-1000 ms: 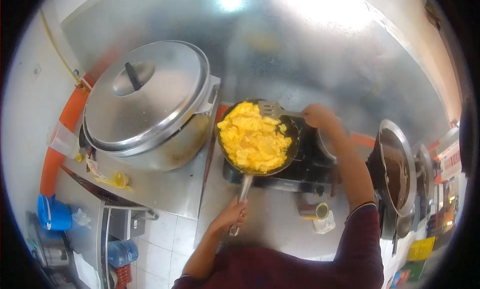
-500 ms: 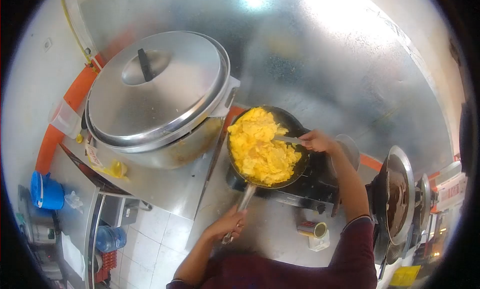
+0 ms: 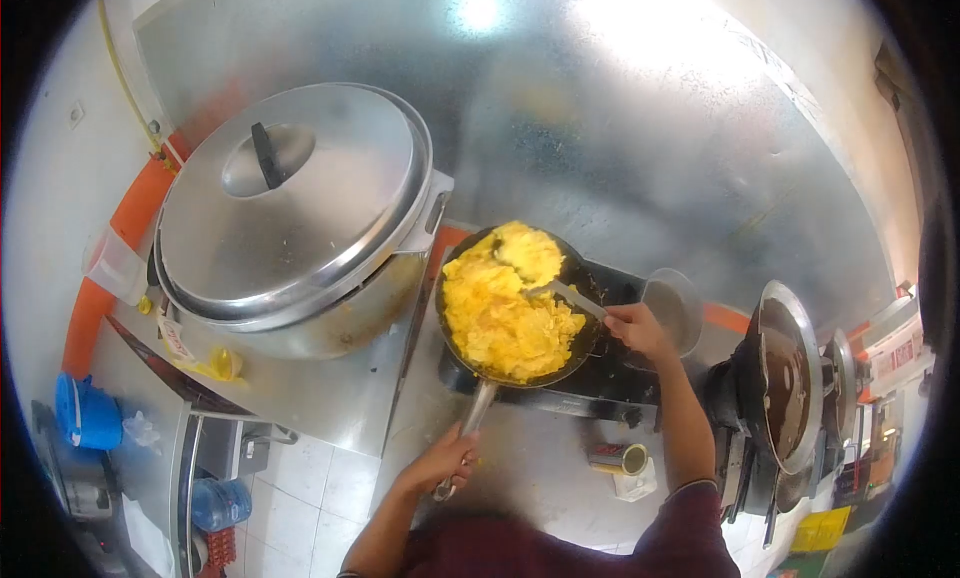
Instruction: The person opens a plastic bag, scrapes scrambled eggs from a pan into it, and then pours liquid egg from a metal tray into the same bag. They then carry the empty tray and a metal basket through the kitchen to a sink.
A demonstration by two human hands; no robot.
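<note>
My left hand (image 3: pixel 445 463) is wrapped around the metal handle of a black frying pan (image 3: pixel 573 269), which sits over a black gas stove (image 3: pixel 610 406). Yellow scrambled eggs (image 3: pixel 512 328) fill much of the pan, piled toward its left side. A spatula (image 3: pixel 578 300) is gripped in my right hand (image 3: pixel 635 330), to the right of the pan. Its blade reaches into the eggs, where the tip is partly covered. One lump of egg at the far side stands apart from the main pile, with dark pan surface showing between them.
A large lidded steel pot (image 3: pixel 290 208) stands left of the pan. To the right are a dark wok (image 3: pixel 785 378) and a clear round bowl (image 3: pixel 670 313). An open tin can (image 3: pixel 618 458) lies near my right forearm. A metal backsplash (image 3: pixel 640 178) rises behind.
The spatula has shifted within the pan, and a lump of egg at the far side has separated from the pile. The camera view has shifted slightly; my left hand keeps the handle.
</note>
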